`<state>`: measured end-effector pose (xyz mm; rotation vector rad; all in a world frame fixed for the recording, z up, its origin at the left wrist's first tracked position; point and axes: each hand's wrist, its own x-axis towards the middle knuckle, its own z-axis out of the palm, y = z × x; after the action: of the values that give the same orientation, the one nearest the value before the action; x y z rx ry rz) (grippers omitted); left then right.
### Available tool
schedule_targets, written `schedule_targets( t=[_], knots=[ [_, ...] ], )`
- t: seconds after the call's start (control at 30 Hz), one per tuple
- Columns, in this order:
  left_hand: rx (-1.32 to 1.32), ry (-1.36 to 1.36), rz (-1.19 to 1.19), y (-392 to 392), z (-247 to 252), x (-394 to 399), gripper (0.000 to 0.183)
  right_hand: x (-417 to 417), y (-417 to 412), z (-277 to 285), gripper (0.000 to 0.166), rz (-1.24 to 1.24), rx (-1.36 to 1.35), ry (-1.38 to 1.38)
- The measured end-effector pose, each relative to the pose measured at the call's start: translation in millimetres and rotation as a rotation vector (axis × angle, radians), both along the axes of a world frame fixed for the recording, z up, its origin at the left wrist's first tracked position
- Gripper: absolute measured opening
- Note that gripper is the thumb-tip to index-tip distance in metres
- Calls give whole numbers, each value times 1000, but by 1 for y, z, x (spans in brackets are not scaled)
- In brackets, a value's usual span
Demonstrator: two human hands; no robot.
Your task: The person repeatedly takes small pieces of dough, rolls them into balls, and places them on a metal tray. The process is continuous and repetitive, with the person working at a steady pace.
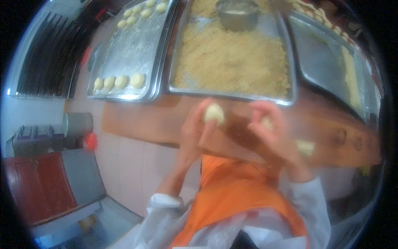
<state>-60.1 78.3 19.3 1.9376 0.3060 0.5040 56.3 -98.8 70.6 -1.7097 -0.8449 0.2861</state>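
Note:
My left hand [196, 129] holds a round, pale dough ball [214, 112] over the front of the wooden table, with the thumb across it. To its right, apart from it, my right hand [270, 122] has curled fingers around a small pale lump [266, 122], probably dough; motion blur softens its outline. Beside my right wrist, a pale piece of dough [306, 147] lies on the wood. Just beyond both hands is a metal tray [230, 95] spread with a yellowish crumbly filling [233, 62]. A round metal bowl [238, 18] stands in that filling.
At the left, a stacked metal tray [124, 59] carries several dough balls [121, 81] in rows. Another metal tray [323, 59] at the right has a long dough strip [350, 77] along its side. The wooden table [140, 119] ends close to my orange apron [245, 190].

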Motion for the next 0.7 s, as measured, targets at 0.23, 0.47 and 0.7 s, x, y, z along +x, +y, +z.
schedule_targets(
  t=[0.23,0.47,0.7],
  knots=[
    [1170,329,-15,37,-42,-32,67,-1,-14,-34,17,-7,-155,189],
    [963,394,-101,37,-44,-14,78,7,-15,-44,16,-17,-117,303],
    [886,515,-165,33,-39,-26,74,17,-16,-41,15,-41,-143,421]
  ],
)
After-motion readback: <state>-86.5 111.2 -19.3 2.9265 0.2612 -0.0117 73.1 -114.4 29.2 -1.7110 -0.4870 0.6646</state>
